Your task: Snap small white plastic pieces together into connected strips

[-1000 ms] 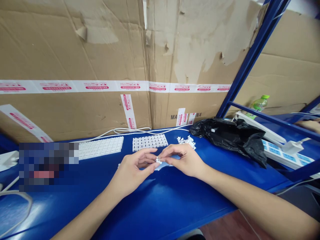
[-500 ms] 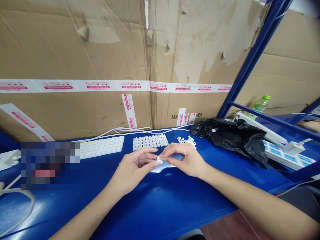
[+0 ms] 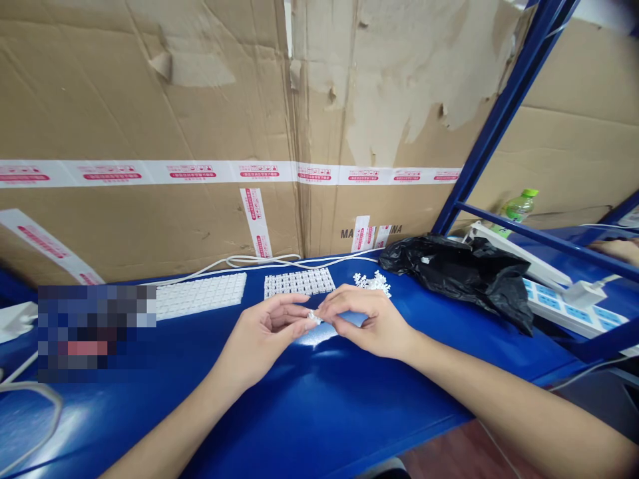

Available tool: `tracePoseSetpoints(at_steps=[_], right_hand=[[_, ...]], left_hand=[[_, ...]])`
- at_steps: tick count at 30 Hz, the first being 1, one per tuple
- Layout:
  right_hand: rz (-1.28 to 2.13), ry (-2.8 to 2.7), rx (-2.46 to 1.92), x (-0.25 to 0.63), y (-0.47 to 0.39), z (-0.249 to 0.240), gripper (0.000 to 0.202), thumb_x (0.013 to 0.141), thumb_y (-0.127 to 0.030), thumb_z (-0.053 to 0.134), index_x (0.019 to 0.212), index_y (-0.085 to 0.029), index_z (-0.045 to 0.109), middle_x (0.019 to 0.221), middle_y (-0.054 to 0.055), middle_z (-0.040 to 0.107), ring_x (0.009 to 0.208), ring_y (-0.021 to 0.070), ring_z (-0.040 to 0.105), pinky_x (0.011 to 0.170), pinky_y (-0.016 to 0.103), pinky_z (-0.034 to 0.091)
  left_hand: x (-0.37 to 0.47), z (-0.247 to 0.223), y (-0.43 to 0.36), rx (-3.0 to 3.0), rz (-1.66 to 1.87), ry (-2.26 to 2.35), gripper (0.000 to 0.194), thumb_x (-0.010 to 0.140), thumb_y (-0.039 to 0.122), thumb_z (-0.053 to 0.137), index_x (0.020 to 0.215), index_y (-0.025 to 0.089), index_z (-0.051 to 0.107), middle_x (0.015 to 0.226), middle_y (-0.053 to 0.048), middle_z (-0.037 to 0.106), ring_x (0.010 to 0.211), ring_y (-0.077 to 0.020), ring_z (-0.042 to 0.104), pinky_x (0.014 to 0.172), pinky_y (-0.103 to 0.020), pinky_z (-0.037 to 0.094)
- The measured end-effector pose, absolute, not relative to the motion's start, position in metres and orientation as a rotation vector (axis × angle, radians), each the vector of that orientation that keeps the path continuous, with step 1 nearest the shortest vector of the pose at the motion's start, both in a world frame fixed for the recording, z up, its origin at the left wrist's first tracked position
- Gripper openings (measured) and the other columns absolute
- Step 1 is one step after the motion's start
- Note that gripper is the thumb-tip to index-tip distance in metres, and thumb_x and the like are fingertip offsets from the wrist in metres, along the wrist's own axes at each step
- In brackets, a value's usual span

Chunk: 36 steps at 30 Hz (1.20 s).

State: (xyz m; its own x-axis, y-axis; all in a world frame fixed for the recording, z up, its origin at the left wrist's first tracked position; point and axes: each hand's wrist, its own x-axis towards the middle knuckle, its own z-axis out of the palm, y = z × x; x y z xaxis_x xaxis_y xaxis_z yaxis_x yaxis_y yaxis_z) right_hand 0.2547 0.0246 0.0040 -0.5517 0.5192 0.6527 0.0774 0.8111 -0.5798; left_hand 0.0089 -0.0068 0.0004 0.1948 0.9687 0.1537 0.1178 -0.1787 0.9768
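A small white plastic piece [image 3: 314, 317] sits between the fingertips of both hands, above the blue table; its exact kind is too small to make out. My left hand [image 3: 267, 332] pinches it from the left between thumb and fingers. From the right, my right hand [image 3: 369, 320] closes thumb and forefinger on it too. Just behind the hands lies a block of white pieces in neat rows [image 3: 299, 282]. A loose pile of similar white pieces [image 3: 372, 282] lies beyond my right hand. Farther left is a larger white block of rows [image 3: 200, 295].
A crumpled black plastic bag [image 3: 459, 273] lies at the right, beside a white power strip [image 3: 574, 303] with a plugged-in adapter. White cables [image 3: 239, 261] run along the cardboard [image 3: 200, 86] at the back. A blue metal frame [image 3: 504, 120] and a bottle [image 3: 519, 207] stand at right.
The white piece has turned a little between my fingertips, and my right fingers have drawn slightly closer to it. The whole view has shifted slightly; the rows and pile look unchanged.
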Motion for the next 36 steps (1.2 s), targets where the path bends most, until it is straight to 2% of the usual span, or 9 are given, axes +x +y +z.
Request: tracePoseSetpoints(at_steps=[3,6,11,15,20,25,30,33,36], right_hand=[[0.747,-2.003,-0.574,0.254,0.025,0.004,0.014,0.102,-0.025,0.073,0.115,-0.023,0.079,0.111,0.008,0.081,0.097,0.0208,0.078,0.087,0.037,0.067],[0.954,-1.904,-0.639,0.251,0.027,0.0,0.026,0.094,-0.031,0.085,0.116,-0.02,0.077,0.114,0.009,0.079,0.092,0.0186,0.077,0.083,0.033,0.067],[1.175,-1.84,-0.653,0.246,0.031,-0.009,0.028,0.088,-0.031,0.091,0.108,-0.019,0.077,0.093,0.003,0.08,0.081,0.0157,0.076,0.078,0.03,0.065],[1.093,-1.904,-0.626,0.246,0.03,-0.01,0.028,0.089,-0.028,0.089,0.113,-0.019,0.079,0.101,0.005,0.081,0.085,0.0162,0.077,0.081,0.03,0.065],[0.773,-2.103,-0.567,0.249,0.028,-0.006,0.033,0.098,-0.023,0.08,0.131,-0.023,0.078,0.108,0.005,0.082,0.088,0.0161,0.076,0.083,0.031,0.063],[0.59,-2.149,-0.505,0.253,0.029,0.0,0.016,0.103,-0.023,0.075,0.117,-0.022,0.082,0.104,0.007,0.082,0.091,0.0189,0.076,0.083,0.033,0.061],[0.598,-2.172,-0.656,0.26,0.036,0.001,0.01,0.102,-0.024,0.074,0.109,-0.02,0.081,0.095,0.006,0.079,0.083,0.0182,0.073,0.075,0.031,0.057],[0.642,-2.132,-0.763,0.264,0.045,-0.003,0.01,0.101,-0.029,0.077,0.106,-0.021,0.081,0.097,0.005,0.079,0.085,0.0183,0.074,0.078,0.031,0.057],[0.705,-2.062,-0.879,0.268,0.053,-0.008,0.017,0.099,-0.032,0.079,0.112,-0.021,0.079,0.1,0.004,0.081,0.09,0.0197,0.075,0.079,0.031,0.057]], left_hand=[[0.009,0.0,-0.007,1.558,1.162,1.047,0.041,0.084,0.039,0.09,0.119,0.023,0.077,0.107,-0.006,0.089,0.1,-0.0268,0.086,0.095,-0.041,0.072],[0.009,0.001,-0.008,1.619,1.18,1.044,0.038,0.084,0.032,0.089,0.12,0.024,0.078,0.109,-0.005,0.089,0.098,-0.0254,0.086,0.095,-0.04,0.071],[0.009,0.001,-0.01,1.71,1.168,1.048,0.034,0.089,0.029,0.084,0.122,0.025,0.078,0.111,-0.004,0.089,0.098,-0.0254,0.086,0.097,-0.043,0.071],[0.009,0.001,-0.011,1.692,1.179,1.029,0.039,0.089,0.028,0.083,0.127,0.025,0.076,0.111,-0.005,0.088,0.103,-0.0258,0.085,0.103,-0.045,0.069],[0.009,-0.001,-0.01,1.669,1.213,0.992,0.039,0.088,0.028,0.084,0.126,0.024,0.075,0.108,-0.005,0.086,0.102,-0.0253,0.084,0.101,-0.043,0.07],[0.003,-0.006,-0.006,1.743,1.273,1.084,0.036,0.094,0.037,0.082,0.128,0.026,0.076,0.108,-0.005,0.084,0.101,-0.0231,0.082,0.094,-0.036,0.07],[-0.008,-0.002,0.001,1.78,1.286,1.228,0.039,0.096,0.049,0.08,0.127,0.026,0.077,0.105,-0.006,0.084,0.098,-0.0248,0.082,0.085,-0.034,0.067],[-0.019,0.005,0.006,1.83,1.293,1.31,0.041,0.097,0.055,0.077,0.123,0.024,0.079,0.103,-0.007,0.085,0.095,-0.0255,0.082,0.083,-0.034,0.066],[-0.033,0.01,0.011,1.927,1.247,1.425,0.041,0.099,0.058,0.073,0.119,0.024,0.081,0.108,-0.008,0.087,0.099,-0.0273,0.082,0.074,-0.032,0.065]])
